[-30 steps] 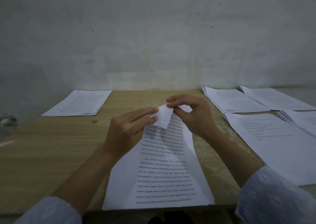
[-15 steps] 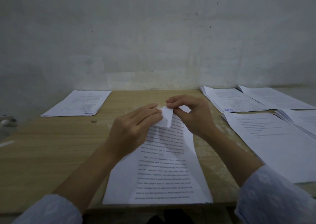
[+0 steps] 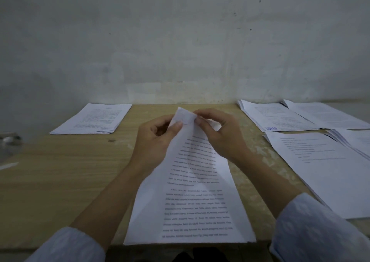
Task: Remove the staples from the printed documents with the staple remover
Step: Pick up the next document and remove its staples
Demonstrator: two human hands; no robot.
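Note:
A printed document (image 3: pixel 192 197) lies lengthwise on the wooden table (image 3: pixel 60 177) in front of me, its near edge at the table's front. Its far top corner (image 3: pixel 183 116) is lifted and bent upward. My left hand (image 3: pixel 158 139) pinches that corner from the left with thumb and fingers. My right hand (image 3: pixel 218 135) pinches the same corner from the right. No staple or staple remover shows in either hand; the fingers hide the spot they grip.
One stack of printed sheets (image 3: pixel 92 119) lies at the far left of the table. Several more documents (image 3: pixel 280 117) overlap along the right side (image 3: pixel 328 167). A dim metallic object (image 3: pixel 9 138) sits past the table's left edge. A grey wall stands right behind the table.
The folded corner has been raised and stands upright between both hands. My left hand turned, its thumb now on the paper, and both hands shifted slightly away from me.

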